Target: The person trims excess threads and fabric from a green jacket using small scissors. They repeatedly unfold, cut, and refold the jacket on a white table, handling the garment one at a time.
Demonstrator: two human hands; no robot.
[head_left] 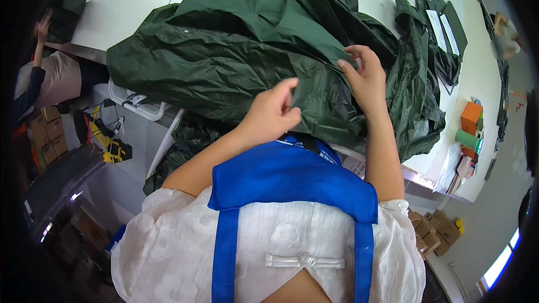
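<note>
At the far left, a co-worker's hand [42, 26] is raised beside a dark green bundle [67, 14] at the end of the white desk [126, 1]. Below that, a white basket [150, 113] sits just under the desk's near edge.

In the middle, crumpled dark green fabric [224, 73] lies across the desk in front of us, overhanging the near edge, with a smoother, lighter fold on top. Our left hand [272, 111] is over its near part, thumb and forefinger apart and the other fingers curled; we see nothing held between them, and cannot tell whether it touches the cloth.

Further right, our right hand [368, 78] is at the right end of the lighter fold, its thumb and forefinger a narrow gap apart; we cannot tell if they hold the edge.

We judge that the fabric is being spread or arranged; the next move seems to call for a sure pinch on the fold's edge and a flat left hand to steady the layer beneath.

At the far right are an orange box [470, 116] and a green roll [467, 140].
</note>
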